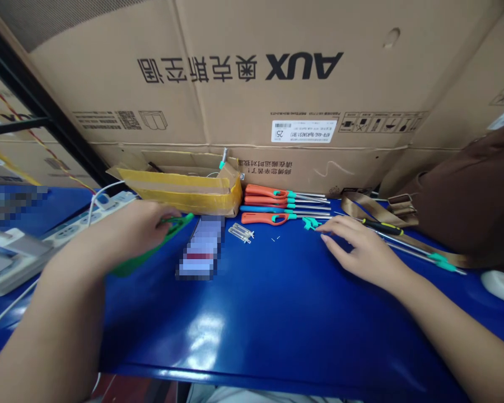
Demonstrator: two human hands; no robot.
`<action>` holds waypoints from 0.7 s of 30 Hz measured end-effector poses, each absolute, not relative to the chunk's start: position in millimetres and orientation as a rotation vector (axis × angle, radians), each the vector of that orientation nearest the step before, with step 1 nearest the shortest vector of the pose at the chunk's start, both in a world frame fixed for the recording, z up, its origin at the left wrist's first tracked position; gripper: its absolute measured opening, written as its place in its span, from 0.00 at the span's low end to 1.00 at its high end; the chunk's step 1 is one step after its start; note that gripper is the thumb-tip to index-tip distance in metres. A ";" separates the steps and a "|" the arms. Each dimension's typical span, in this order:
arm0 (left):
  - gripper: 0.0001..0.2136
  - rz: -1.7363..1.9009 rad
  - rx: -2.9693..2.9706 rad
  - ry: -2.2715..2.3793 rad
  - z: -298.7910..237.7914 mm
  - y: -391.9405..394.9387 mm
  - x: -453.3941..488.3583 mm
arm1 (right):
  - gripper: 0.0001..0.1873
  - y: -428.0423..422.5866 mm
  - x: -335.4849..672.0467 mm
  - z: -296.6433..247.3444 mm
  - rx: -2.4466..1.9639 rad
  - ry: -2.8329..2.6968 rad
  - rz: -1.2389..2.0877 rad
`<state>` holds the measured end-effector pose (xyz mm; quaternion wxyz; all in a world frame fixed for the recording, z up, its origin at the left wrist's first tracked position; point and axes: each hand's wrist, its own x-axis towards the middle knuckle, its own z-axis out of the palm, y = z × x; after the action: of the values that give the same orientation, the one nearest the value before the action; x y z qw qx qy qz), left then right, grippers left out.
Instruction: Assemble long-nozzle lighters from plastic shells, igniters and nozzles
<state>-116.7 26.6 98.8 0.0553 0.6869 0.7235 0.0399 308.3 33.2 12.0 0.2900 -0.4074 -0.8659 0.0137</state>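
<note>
My left hand [130, 232] is curled around a green-handled tool [151, 246] and holds it low over the blue table [277, 313], in front of a small taped cardboard box [185, 191]. My right hand [357, 243] lies on the table with its fingers stretched out, fingertips beside a small teal plastic piece [309, 224]. Just behind it lie several orange- and blue-handled long lighters [277, 204] with metal stems. A few small clear parts [241, 232] sit between the two hands.
A large AUX cardboard carton [256, 84] stands as a wall behind the table. A white power strip [84, 215] lies at the left. A brown bag [474, 196] with a strap and another black-and-yellow lighter [382, 226] sit at the right.
</note>
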 end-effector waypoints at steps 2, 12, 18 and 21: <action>0.15 0.159 2.324 1.938 101.3 17.9 -102.8 | 0.09 26.9 301.3 14.5 -1.053 -2.313 0.056; 0.11 0.822 2.231 0.957 41.1 -19.4 5.8 | 0.12 -10.1 261.0 14.5 -0.805 -2.232 0.651; 0.10 0.850 2.064 0.905 17.5 -16.1 15.5 | 0.08 -6.5 256.4 8.5 -0.951 -2.065 0.901; 0.09 0.843 2.009 0.927 12.2 -13.7 19.1 | 0.12 -4.3 255.2 7.0 -0.987 -2.031 1.014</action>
<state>19.1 -13.7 12.2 0.3773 0.7857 0.3627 0.3298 255.2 -4.3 7.0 0.3269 -0.3769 -0.7754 0.3871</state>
